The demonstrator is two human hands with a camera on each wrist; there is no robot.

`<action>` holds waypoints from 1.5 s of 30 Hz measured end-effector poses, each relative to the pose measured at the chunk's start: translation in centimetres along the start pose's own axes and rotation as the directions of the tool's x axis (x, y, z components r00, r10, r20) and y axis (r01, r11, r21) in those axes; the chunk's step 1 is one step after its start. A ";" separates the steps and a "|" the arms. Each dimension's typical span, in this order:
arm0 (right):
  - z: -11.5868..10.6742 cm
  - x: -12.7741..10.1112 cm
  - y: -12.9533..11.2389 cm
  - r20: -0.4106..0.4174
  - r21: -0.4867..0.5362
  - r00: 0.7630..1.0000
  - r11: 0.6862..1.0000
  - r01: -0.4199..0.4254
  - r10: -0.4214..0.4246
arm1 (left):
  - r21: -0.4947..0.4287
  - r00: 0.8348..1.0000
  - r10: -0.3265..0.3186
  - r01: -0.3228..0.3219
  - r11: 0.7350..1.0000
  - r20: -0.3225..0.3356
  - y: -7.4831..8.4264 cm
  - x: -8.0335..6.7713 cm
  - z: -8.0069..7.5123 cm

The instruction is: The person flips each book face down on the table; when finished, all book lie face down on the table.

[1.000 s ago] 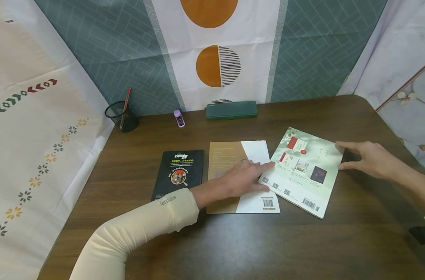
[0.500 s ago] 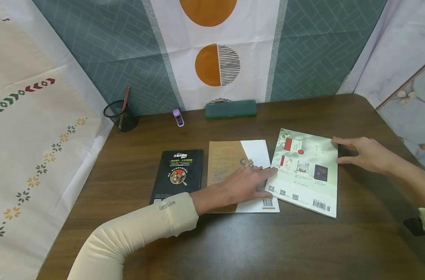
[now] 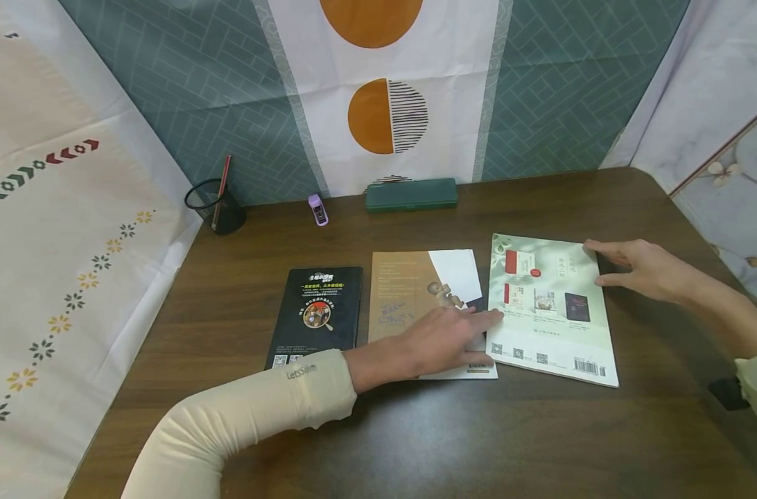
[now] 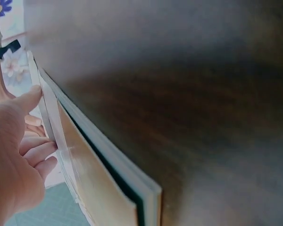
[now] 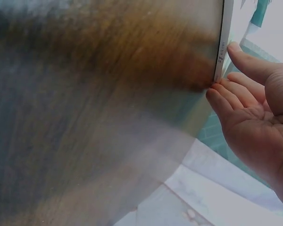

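Observation:
A pale green and white magazine [image 3: 541,333] lies flat on the table, its barcode towards the near side. At its left edge my left hand [image 3: 441,339] touches with outstretched fingers, reaching over a brown and white booklet [image 3: 397,277]. My right hand [image 3: 653,274] is at the magazine's upper right edge, thumb and fingers against the side. The right wrist view shows my right hand [image 5: 259,108] with fingertips at the spine end. In the left wrist view, my left hand [image 4: 19,150] is beside the book edges. A black book [image 3: 319,305] lies furthest left, partly hidden by my sleeve.
Along the back of the brown table [image 3: 378,436] stand a black mesh pen cup [image 3: 229,215] with a red pencil, a small purple item [image 3: 318,210] and a green case [image 3: 412,195]. Cloth-covered walls rise behind and at both sides.
The magazine has turned counterclockwise from a slant to nearly straight, its near end swinging right. My left hand has shifted a little right, my right hand a little left. The other books stay put.

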State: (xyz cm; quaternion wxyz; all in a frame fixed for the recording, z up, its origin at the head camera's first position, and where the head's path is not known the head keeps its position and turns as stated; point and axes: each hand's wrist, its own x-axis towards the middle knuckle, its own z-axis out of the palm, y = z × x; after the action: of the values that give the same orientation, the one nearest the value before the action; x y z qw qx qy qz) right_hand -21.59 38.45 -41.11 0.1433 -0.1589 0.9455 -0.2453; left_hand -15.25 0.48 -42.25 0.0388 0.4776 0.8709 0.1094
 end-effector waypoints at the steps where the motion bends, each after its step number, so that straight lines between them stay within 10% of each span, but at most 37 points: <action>1: 0.0 0.0 0.0 0.005 0.008 1.000 1.000 0.004 -0.004 | -0.003 1.000 -0.001 0.001 1.000 0.004 0.0 0.0 0.0; 45: -0.2 2.1 -1.2 0.063 -0.019 0.998 1.000 0.016 -0.015 | 0.117 0.996 -0.015 0.025 0.993 -0.092 3.2 0.9 1.4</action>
State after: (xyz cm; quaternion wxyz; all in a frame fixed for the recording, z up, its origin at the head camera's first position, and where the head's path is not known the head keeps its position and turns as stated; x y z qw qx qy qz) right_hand -23.31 36.71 -40.76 0.1693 -0.1754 0.9417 -0.2321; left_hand -12.85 3.08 -42.89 -0.0282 0.4647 0.8815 0.0791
